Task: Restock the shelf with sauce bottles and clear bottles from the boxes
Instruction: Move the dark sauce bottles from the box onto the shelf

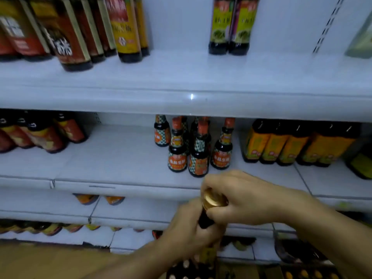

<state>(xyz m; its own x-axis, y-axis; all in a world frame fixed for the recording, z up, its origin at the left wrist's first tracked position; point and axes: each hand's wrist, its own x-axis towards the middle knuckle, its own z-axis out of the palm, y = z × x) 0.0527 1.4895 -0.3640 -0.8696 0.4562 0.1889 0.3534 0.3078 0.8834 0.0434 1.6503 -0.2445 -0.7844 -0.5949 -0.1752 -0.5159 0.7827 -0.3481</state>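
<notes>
Hands share one sauce bottle (pixel 209 210) below the shelf (pixel 128 184): your left hand (pixel 187 228) wraps the body, right hand (pixel 239 200) clasps the cap; swinging it in could topple the small bottles (pixel 198 152).

My left hand (pixel 189 228) grips a dark sauce bottle (pixel 205 218) by the body; my right hand (pixel 241 198) curls round its gold cap (pixel 214 198). Behind: white shelf (pixel 120 158), small bottles (pixel 198 150). Below, blurred, probably a box (pixel 40 262).
</notes>
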